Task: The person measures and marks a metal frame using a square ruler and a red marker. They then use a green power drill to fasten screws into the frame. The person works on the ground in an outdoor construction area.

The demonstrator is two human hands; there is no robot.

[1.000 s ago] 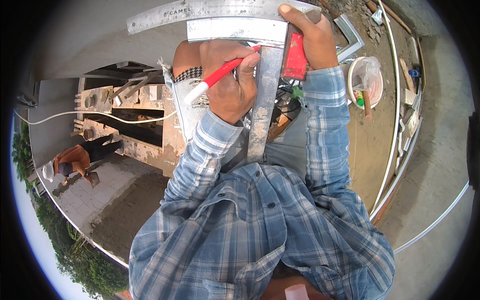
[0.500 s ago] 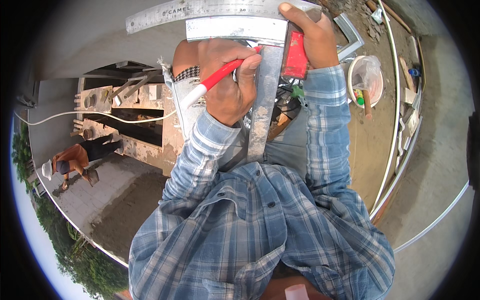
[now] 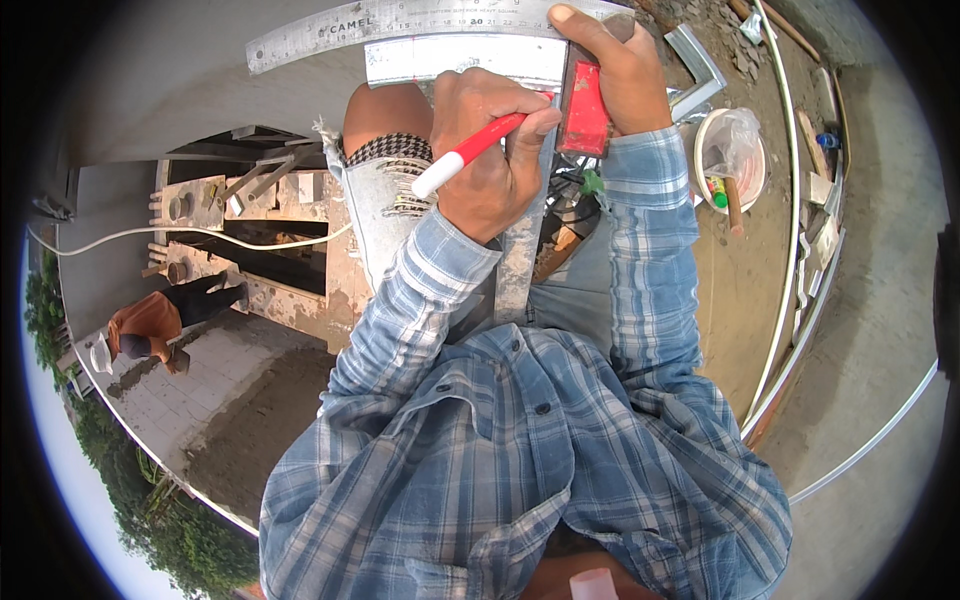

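My left hand (image 3: 488, 155) is closed round a red marker with a white end (image 3: 438, 176). Its tip meets a light metal channel (image 3: 460, 58) beside the red handle (image 3: 587, 110) of a try square. My right hand (image 3: 628, 82) grips that square at its corner, thumb on the ruled steel blade (image 3: 400, 25). The blade lies along the channel's far side. A second, dull metal bar (image 3: 517, 265) runs from under my left hand toward my body, between my legs. My left hand hides part of both metal pieces.
At right stands a white bucket (image 3: 703, 160) with a plastic bag and a wooden-handled tool. Beyond my right hand lies a bent metal profile (image 3: 695, 70). A long white pipe (image 3: 783, 250) runs along the right. Far left, a co-worker (image 3: 150, 328) bends over a pale tiled surface.
My left hand and the marker have moved right, closer to the square's red handle. The square and channel have shifted slightly left. The co-worker has bent lower.
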